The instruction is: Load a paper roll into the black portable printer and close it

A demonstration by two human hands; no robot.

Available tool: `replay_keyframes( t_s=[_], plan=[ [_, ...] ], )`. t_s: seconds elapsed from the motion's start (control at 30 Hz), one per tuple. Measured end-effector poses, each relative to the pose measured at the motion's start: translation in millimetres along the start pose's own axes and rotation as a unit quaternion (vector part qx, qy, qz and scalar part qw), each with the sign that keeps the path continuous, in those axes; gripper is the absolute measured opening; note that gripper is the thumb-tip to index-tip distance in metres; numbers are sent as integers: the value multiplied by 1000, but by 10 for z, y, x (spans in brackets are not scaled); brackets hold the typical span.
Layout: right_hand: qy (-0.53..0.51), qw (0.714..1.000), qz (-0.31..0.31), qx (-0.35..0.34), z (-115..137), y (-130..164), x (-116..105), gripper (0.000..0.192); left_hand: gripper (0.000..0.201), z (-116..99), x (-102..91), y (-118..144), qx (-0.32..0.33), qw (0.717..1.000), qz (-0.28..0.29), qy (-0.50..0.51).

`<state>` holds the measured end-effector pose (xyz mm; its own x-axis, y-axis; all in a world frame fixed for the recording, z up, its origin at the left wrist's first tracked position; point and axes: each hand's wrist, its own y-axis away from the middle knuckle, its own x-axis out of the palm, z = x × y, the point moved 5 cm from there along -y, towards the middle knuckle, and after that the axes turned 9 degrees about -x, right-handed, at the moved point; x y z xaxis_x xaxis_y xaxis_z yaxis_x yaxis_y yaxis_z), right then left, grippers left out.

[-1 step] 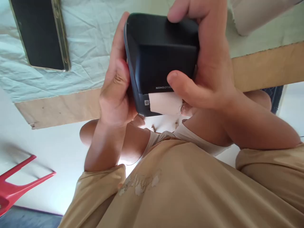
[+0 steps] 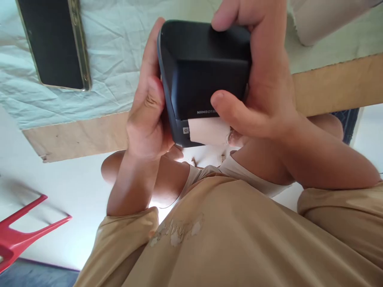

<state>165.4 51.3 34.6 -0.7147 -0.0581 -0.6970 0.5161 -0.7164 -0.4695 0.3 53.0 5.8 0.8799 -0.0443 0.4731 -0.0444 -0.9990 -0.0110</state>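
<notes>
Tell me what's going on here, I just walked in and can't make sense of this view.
A person in a tan shirt holds a small black label printer in both bare hands, above the edge of a wooden table. The left hand grips one side; the right hand wraps the other, thumb by the slot. A pale strip of label paper sticks out of the slot. A black phone lies on a light cloth on the table. Part of a red chair shows low on the floor.
</notes>
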Motion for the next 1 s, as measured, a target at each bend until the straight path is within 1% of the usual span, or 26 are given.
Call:
replay_keyframes(
  t_s=[0.07, 0.17, 0.23, 0.33, 0.37, 0.43, 0.5, 0.57, 0.6, 0.63, 0.7, 0.77, 0.8, 0.83, 0.87, 0.9, 0.97, 1.0],
  plan=[
    [7, 1000, -12, -25, 6, -4, 19, 56, 88, 15, 8, -74, 22, 1000, -1, 1],
    [17, 998, -33, -51, 53, 20, 31, 57, 88, 38, 34, -130, 13, 1000, 9, -4],
    [27, 998, -47, -40, 74, 47, 32, 53, 89, 35, 69, -101, 7, 1000, 20, -5],
    [24, 998, -50, -17, 57, 83, 45, 49, 89, 28, 127, 11, -3, 999, 34, -5],
    [22, 998, -48, -22, 46, 90, 52, 51, 89, 32, 137, 51, -6, 999, 38, -5],
    [10, 998, -44, -51, 27, 97, 63, 57, 88, 56, 120, 107, -13, 999, 41, -4],
    [-3, 996, -47, -71, 8, 97, 64, 62, 86, 114, 38, 102, -20, 999, 43, -4],
    [-16, 998, -43, -48, -24, 96, 70, 61, 83, 209, -100, 25, -34, 998, 56, -10],
    [-21, 999, -36, -28, -37, 99, 76, 60, 81, 266, -175, -33, -46, 996, 72, -18],
    [-27, 999, -32, -16, -41, 104, 79, 61, 79, 325, -242, -94, -61, 993, 95, -28],
    [-37, 999, -28, -8, -32, 120, 72, 69, 75, 417, -324, -189, -88, 982, 163, -45],
    [-52, 999, -12, 0, -21, 139, 59, 78, 83, 415, -362, -225, -74, 976, 201, -40],
    [-61, 998, 4, 13, -20, 149, 54, 81, 84, 402, -371, -221, -74, 976, 200, -37],
    [-69, 997, 19, 31, -20, 161, 46, 82, 79, 385, -371, -204, -74, 977, 195, -34],
    [-73, 996, 29, 51, -17, 172, 32, 82, 69, 375, -359, -176, -83, 977, 194, -36],
    [-73, 994, 35, 68, -11, 183, 15, 82, 55, 383, -360, -152, -107, 978, 174, -28],
    [-62, 993, 33, 91, 8, 198, -25, 79, 49, 363, -298, -86, -101, 974, 204, -14],
    [-57, 993, 31, 95, 18, 202, -40, 78, 50, 361, -281, -66, -96, 974, 206, -14]
  ],
)
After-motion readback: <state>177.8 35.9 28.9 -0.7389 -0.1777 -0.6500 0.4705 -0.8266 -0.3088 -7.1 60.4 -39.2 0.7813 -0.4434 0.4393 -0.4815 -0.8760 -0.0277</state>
